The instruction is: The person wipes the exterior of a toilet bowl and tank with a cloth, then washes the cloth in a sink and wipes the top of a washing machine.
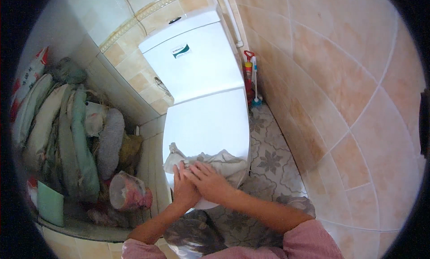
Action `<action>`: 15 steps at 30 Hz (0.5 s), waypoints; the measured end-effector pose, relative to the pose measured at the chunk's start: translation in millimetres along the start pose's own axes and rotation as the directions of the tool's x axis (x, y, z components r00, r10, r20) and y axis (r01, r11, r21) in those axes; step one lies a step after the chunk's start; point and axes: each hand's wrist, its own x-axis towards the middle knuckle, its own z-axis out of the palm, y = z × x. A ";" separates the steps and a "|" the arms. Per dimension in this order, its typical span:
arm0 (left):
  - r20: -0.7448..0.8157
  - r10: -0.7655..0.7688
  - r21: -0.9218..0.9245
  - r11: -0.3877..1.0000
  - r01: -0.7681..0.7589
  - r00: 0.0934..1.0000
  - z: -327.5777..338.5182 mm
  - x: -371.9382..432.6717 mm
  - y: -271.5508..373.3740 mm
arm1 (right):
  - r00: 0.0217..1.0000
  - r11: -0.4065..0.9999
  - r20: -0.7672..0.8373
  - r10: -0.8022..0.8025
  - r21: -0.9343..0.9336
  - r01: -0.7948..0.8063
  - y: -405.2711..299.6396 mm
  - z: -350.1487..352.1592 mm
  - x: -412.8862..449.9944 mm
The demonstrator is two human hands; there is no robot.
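Note:
A crumpled off-white cloth (221, 163) lies across the front part of the closed white toilet lid (205, 124). My left hand (184, 188) has its fingers on the bunched near edge of the cloth, left of the lid's middle. Close against it and partly overlapping it, my right hand (210, 181) holds the same edge, fingers pointing away from me. Both thumbs are hidden. Behind the lid rises the white toilet tank (195, 57), with a label on its front and a dark flush button (175, 20) on top.
Several stuffed sacks (82, 138) are piled on the left, with a clear plastic-wrapped bundle (129, 191) and a green panel (50, 203) near them. A red-handled tool (248, 70) and a toilet brush (256, 87) stand between the toilet and the right tiled wall (312, 91). Patterned tiles cover the floor (272, 161).

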 end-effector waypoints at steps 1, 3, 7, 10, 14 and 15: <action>0.004 0.005 -0.009 1.000 -0.005 1.000 3.2 8.3 4.7 | 1.000 1.000 0.005 0.008 -0.004 -0.008 8.7 -3.6 -2.4; -0.032 0.067 -0.041 0.997 -0.068 0.997 4.1 43.9 13.1 | 0.997 0.998 0.053 0.056 -0.046 -0.053 41.2 -19.9 -3.1; -0.216 0.095 -0.210 0.967 -0.141 0.972 33.8 157.9 24.7 | 0.929 0.903 -0.272 0.252 -0.280 -0.327 89.5 -65.8 7.4; -0.215 0.071 -0.135 0.986 -0.102 0.974 41.0 236.6 33.5 | 0.905 0.842 -0.234 0.355 -0.341 -0.418 118.0 -76.2 6.6; -0.194 0.201 -0.119 0.967 -0.226 0.960 42.5 237.4 43.3 | 0.826 0.855 -0.292 0.482 -0.052 -0.517 127.5 -72.9 6.2; -0.166 0.229 -0.125 0.960 -0.251 0.959 42.8 227.6 42.3 | 0.780 0.773 -0.102 0.617 -0.107 -0.626 106.5 -92.8 18.8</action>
